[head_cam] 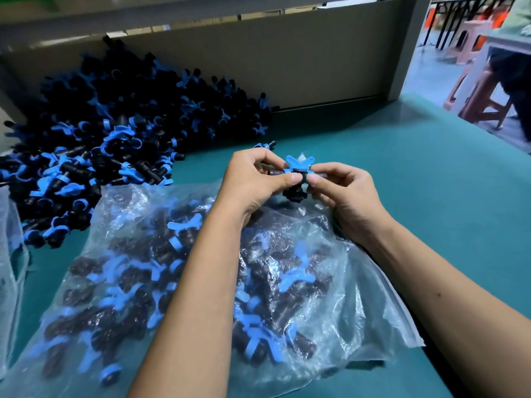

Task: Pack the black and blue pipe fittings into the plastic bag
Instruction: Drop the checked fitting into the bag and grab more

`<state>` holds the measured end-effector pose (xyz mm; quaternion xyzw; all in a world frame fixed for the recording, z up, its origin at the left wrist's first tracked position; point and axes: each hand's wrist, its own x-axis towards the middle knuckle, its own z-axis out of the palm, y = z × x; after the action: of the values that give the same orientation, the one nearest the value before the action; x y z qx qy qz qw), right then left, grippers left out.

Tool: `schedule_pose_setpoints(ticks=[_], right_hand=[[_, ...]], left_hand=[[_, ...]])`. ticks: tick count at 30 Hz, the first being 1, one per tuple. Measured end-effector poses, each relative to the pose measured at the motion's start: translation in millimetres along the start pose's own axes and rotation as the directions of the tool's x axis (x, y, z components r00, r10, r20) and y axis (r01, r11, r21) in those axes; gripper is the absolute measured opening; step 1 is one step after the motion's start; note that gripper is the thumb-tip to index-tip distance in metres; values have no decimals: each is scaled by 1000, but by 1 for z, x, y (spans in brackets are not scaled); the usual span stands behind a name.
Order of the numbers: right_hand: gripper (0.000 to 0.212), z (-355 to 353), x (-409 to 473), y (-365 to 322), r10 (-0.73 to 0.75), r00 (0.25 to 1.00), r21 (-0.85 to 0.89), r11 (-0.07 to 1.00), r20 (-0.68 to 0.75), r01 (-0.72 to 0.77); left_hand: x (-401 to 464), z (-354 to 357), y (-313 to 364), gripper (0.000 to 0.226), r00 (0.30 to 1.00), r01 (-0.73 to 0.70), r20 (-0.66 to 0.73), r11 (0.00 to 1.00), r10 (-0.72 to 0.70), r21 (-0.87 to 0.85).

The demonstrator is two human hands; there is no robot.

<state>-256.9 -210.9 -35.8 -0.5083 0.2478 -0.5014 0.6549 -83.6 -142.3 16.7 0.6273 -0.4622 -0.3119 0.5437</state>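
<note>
I pinch one fitting [297, 175] between my left hand [255, 182] and right hand [342, 193], probably checking it. I hold it above the plastic bag [330, 305] so it can drop in.

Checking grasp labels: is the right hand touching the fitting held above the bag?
Touching. Head view shows right hand fingertips pinching the fitting; the left hand pinches its other end.

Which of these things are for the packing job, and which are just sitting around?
For the job:
- left hand and right hand, pinching one fitting
- plastic bag, partly filled
- pile of loose fittings

Just around:
- green table
- grey back panel
- pink stool
</note>
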Motion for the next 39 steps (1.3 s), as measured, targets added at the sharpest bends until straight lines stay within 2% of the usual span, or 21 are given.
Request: schedule_pose_setpoints(ticks=[2,6,9,12,15,17,20,22,25,27,28,30,32,34,36,39], right_hand=[[20,1,0,2,-24,999,-61,998,37,27],[17,0,1,4,-39,999,-53,998,20,40],[7,-2,3,4,-2,993,65,998,-114,10],[10,-5,5,3,5,980,105,994,-198,16],[23,-1,3,4,-96,976,-57,995,-195,87],[32,4,-1,3,-166,979,-200,970,-116,140],[36,9,-6,1,-204,978,-302,931,29,203],[30,9,-6,0,-208,978,-277,940,4,201],[17,4,-1,-4,-87,985,-37,996,-148,83],[22,-3,5,-9,74,963,218,976,-258,-16],[27,-8,7,-11,150,949,340,939,-278,-49],[35,-17,11,-16,232,937,518,853,-262,-66],[39,-22,13,-17,244,938,586,808,-246,-56],[40,-23,13,-16,242,939,598,800,-245,-50],[40,-23,13,-16,240,940,600,798,-244,-48],[40,-23,13,-16,244,939,606,794,-244,-49]], left_hand=[[-1,1,-1,28,1000,-3,4,999,3,49],[-2,1,1,24,1000,23,-10,999,-22,25],[-2,-2,4,19,997,32,-65,995,-38,-92],[-4,-2,9,19,995,39,-82,991,-50,-130],[-4,7,14,25,981,19,-188,990,-45,-137],[-3,14,16,32,960,-18,-280,992,-17,-122],[-4,28,17,37,938,-56,-340,997,70,50],[-9,37,19,39,929,-84,-346,985,132,149],[-11,41,20,31,950,-149,-235,958,207,243],[-11,37,21,8,971,-207,-29,895,237,396],[-13,35,21,18,968,-251,116,832,223,495],[-19,36,18,60,925,-326,368,708,99,627],[-24,41,18,79,901,-365,430,628,54,687],[-25,44,16,81,895,-406,439,550,78,730],[-26,44,14,64,895,-416,437,521,90,746],[-23,39,11,29,900,-408,422,545,107,733]])
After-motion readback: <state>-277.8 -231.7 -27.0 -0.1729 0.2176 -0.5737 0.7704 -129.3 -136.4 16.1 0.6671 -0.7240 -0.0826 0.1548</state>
